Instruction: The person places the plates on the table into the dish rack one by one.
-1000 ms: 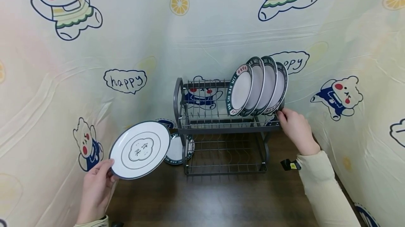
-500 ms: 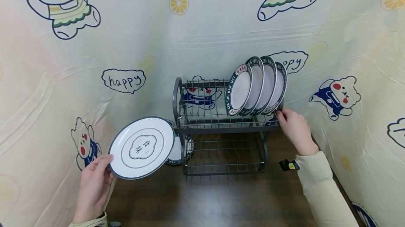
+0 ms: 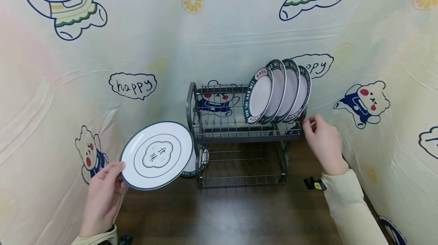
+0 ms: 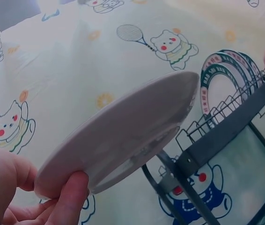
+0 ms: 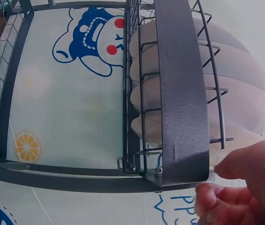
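Head view: a white plate [image 3: 157, 155] is pinched by its rim in the left hand [image 3: 103, 195], held up near the left end of the grey dish rack [image 3: 246, 139]. Four plates [image 3: 260, 98] are stood leaning in the upper tier's right half, with the right hand [image 3: 324, 140] placed by that end. Left wrist: the plate's seen tilted, clamped between thumb and fingers. Right wrist: fingers are curled at the rack's corner, but whether it's actually gripped can't be told.

Four plates [image 3: 261, 98] block the rack's [image 3: 246, 139] upper right side, leaving wire slots [image 3: 220, 125] free to their left. The raised left end [image 3: 189, 104] stands between those slots and the held plate [image 3: 157, 155]; the right hand [image 3: 323, 140] crowds the opposite corner.
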`<state>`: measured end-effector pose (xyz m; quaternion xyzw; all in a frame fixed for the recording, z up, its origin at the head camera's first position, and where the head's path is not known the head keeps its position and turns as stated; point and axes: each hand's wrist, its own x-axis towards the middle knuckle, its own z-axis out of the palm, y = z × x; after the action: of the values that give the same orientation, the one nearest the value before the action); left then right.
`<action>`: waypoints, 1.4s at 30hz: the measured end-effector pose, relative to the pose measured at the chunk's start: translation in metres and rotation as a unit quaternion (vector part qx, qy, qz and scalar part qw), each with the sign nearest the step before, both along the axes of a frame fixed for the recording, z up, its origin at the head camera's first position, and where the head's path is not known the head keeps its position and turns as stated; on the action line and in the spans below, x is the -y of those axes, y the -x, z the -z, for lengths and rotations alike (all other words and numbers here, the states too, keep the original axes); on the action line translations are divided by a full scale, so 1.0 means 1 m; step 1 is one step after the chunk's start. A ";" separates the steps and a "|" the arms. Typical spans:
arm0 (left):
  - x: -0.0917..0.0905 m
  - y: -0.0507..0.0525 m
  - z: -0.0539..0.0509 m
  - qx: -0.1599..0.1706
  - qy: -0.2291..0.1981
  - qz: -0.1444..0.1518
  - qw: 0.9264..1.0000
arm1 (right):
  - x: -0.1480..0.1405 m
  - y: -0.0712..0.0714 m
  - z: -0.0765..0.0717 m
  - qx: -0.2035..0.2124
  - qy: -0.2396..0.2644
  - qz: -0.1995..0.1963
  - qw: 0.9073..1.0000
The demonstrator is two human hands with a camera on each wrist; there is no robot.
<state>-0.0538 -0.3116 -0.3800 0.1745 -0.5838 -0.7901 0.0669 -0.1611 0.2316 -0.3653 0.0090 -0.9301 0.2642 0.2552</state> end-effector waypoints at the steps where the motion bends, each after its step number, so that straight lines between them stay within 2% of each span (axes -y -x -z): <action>1: -0.001 0.000 -0.001 -0.003 -0.001 0.000 1.000 | 0.001 -0.001 0.000 -0.014 -0.002 0.005 1.000; 7: -0.006 0.000 -0.005 -0.019 -0.004 0.013 1.000 | 0.006 -0.010 -0.001 -0.061 0.003 0.031 0.998; 14: -0.012 0.000 -0.011 -0.021 0.013 0.026 0.999 | 0.014 -0.018 -0.006 -0.094 -0.005 0.031 0.995; 20: -0.018 0.002 -0.013 -0.027 0.024 0.033 0.999 | 0.021 -0.025 -0.013 -0.104 -0.009 0.014 0.994; 24: -0.022 0.003 -0.014 -0.049 0.022 0.042 0.998 | 0.024 -0.029 -0.016 -0.105 -0.007 0.007 0.994; 28: -0.026 0.004 -0.016 -0.059 0.023 0.049 0.997 | 0.027 -0.032 -0.019 -0.129 -0.018 -0.001 0.991; 32: -0.030 0.006 -0.017 -0.056 0.028 0.053 0.997 | 0.033 -0.034 -0.021 -0.146 -0.024 -0.015 0.989; 36: -0.034 0.006 -0.019 -0.058 0.036 0.058 0.996 | 0.039 -0.037 -0.023 -0.146 -0.021 -0.031 0.989; 42: -0.045 0.007 -0.021 -0.077 0.035 0.068 0.994 | 0.046 -0.040 -0.027 -0.134 -0.014 -0.050 0.990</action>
<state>-0.0608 -0.2668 -0.3593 0.0702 -0.6147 -0.7830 0.0637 -0.1216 0.1853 -0.3381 0.0947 -0.8895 0.2596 0.3640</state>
